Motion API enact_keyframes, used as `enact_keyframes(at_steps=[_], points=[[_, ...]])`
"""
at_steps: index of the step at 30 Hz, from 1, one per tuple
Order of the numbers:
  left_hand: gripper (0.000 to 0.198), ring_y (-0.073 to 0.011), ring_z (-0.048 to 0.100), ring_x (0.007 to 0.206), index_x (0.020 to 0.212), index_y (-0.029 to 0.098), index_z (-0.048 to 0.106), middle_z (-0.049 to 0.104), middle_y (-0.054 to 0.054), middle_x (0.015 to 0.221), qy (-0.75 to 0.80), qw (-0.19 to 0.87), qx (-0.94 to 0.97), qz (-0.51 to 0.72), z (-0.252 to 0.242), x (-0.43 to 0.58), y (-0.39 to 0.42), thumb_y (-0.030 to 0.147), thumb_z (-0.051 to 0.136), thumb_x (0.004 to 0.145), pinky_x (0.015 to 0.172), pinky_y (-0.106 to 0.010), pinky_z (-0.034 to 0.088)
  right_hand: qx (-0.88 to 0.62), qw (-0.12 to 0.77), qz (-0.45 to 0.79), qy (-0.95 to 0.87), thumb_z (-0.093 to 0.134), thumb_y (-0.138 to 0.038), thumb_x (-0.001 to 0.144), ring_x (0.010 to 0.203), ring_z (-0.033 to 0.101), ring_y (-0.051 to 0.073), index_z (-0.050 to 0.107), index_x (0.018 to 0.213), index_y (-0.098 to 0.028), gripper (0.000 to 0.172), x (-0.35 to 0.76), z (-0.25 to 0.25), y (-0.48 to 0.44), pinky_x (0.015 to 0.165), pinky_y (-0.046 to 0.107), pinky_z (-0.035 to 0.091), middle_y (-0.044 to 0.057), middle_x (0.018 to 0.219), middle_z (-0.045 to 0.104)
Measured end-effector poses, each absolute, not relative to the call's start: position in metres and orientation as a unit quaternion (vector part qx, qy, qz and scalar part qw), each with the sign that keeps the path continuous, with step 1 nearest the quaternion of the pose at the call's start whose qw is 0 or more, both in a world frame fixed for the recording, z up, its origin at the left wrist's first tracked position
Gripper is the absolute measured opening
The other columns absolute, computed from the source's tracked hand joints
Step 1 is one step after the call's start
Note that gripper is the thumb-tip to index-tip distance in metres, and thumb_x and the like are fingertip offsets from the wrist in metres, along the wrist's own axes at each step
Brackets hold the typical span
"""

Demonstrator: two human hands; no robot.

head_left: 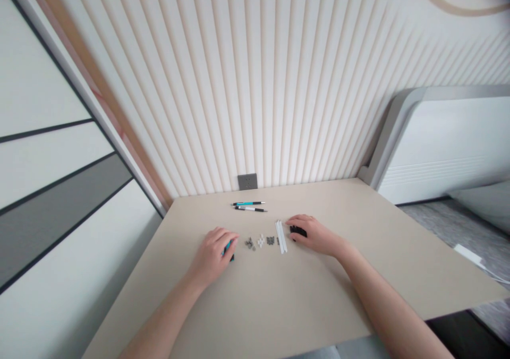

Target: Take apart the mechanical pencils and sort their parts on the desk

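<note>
Your left hand (211, 255) was curled closed around a small teal-and-black object (227, 248); your right hand (313, 235) gripped a black piece (298, 231). Between them lay tiny grey and white parts (255, 242), probably light and best pinched, and white strips (281, 237), on a beige table (319, 290), with two pens (249, 206) beyond.

A cream, vertically ribbed wall panel (255, 83) fills the upper frame, a square grey wall socket (247, 181) at its base. A white-and-grey panelled door (51, 189) runs down the left; a white padded panel (442, 146) stands upper right.
</note>
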State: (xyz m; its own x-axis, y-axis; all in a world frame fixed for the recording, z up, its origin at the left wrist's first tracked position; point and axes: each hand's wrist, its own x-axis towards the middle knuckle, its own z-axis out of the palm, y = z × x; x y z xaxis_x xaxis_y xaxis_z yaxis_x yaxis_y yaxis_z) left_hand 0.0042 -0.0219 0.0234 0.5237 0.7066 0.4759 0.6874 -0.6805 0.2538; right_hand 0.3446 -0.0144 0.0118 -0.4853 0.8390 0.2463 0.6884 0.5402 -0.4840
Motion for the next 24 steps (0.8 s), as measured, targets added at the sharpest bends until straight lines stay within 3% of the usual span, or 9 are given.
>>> enact_keyframes(at_steps=[9, 18, 24], points=[[0.02, -0.0226, 0.059, 0.096, 0.103, 0.019, 0.066, 0.067, -0.007, 0.1, 0.426, -0.036, 0.879, 0.211, 0.036, -0.001, 0.015, 0.025, 0.048, 0.094, 0.088, -0.038, 0.047, -0.447, 0.274, 0.119, -0.843, 0.05, -0.019, 0.092, 0.105, 0.059, 0.022, 0.064, 0.115, -0.024, 0.028, 0.336, 0.012, -0.016, 0.095, 0.039, 0.044, 0.007, 0.114, 0.066], [0.036, -0.022, 0.06, 0.098, 0.108, 0.017, 0.067, 0.069, -0.008, 0.107, 0.414, -0.068, 0.899, 0.125, 0.021, 0.012, 0.093, -0.001, 0.048, 0.084, 0.088, -0.034, 0.047, -0.447, 0.268, 0.127, -0.844, 0.05, -0.019, 0.092, 0.104, 0.059, 0.021, 0.065, 0.113, -0.023, 0.026, 0.332, 0.012, -0.017, 0.094, 0.037, 0.043, 0.006, 0.112, 0.067], [0.028, -0.0216, 0.061, 0.093, 0.101, 0.019, 0.07, 0.07, -0.008, 0.096, 0.415, -0.069, 0.899, 0.126, 0.007, 0.011, 0.105, 0.005, 0.05, 0.087, 0.082, -0.033, 0.048, -0.45, 0.266, 0.133, -0.842, 0.049, -0.021, 0.093, 0.103, 0.06, 0.021, 0.066, 0.112, -0.023, 0.025, 0.332, 0.014, -0.018, 0.095, 0.038, 0.043, 0.007, 0.112, 0.067]])
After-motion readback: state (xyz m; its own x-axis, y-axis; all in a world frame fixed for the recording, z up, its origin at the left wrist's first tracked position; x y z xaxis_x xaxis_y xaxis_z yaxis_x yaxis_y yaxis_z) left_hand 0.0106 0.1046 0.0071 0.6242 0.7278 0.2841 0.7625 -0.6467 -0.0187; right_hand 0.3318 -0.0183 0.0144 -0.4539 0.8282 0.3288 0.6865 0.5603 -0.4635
